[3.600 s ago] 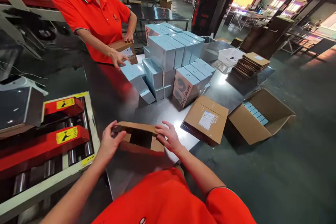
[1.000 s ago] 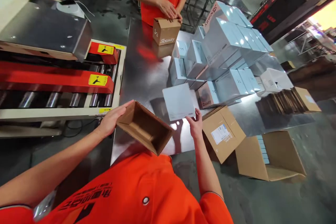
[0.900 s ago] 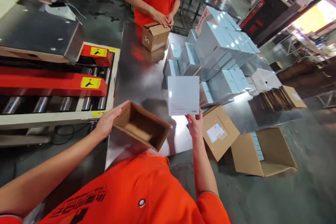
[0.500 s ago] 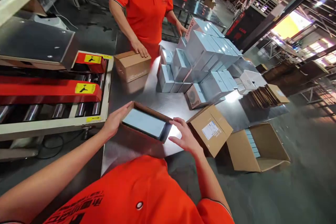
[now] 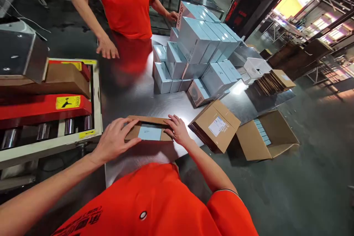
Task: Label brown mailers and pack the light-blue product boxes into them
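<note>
A small brown cardboard box sits on the metal table in front of me, its end flaps folded inward. Between those flaps a pale blue box shows inside it. My left hand grips the left end, thumb and fingers on the flap and rim. At the right end my right hand holds the flap, fingers bent over the edge. The long far flap stands partly raised.
Stacked pale blue boxes stand beyond. Flattened cartons lie to the right, near an open carton holding blue boxes. A roller conveyor runs at left, with a brown box on it. A co-worker's hand hovers across the table.
My hands have moved onto the box's ends and its short flaps are now folded in. The co-worker's brown box has gone from the table onto the conveyor, and that hand has let go.
</note>
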`<state>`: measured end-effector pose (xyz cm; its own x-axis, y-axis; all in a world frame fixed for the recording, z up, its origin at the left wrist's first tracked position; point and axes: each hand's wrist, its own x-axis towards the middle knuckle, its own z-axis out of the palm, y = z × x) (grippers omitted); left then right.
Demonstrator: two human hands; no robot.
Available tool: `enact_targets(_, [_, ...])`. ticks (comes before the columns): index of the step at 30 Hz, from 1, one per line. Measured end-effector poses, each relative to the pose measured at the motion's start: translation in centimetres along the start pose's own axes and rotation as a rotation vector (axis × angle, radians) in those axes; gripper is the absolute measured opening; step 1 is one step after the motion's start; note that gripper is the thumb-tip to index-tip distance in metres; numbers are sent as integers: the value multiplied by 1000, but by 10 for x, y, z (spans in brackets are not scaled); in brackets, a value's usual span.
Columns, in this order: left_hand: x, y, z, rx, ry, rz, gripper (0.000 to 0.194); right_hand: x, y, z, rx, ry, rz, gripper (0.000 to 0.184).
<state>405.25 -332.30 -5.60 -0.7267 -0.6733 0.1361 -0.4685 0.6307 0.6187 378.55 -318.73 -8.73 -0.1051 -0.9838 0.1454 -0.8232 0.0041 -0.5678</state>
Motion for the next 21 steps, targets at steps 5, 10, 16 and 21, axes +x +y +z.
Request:
enact_targets(5, [44, -6, 0, 85, -29, -47, 87, -20, 5, -21, 188, -93, 56, 48])
enact_targets(10, [66, -24, 14, -10, -213, -180, 93, -36, -19, -19, 294, -111, 249, 54])
enact_targets(16, [61, -62, 20, -611, -23, -338, 77, -14, -46, 31, 96, -92, 345, 91])
enact_targets(21, [34, -110, 27, -501, 406, -743, 60, 95, -31, 55, 118, -51, 257, 89])
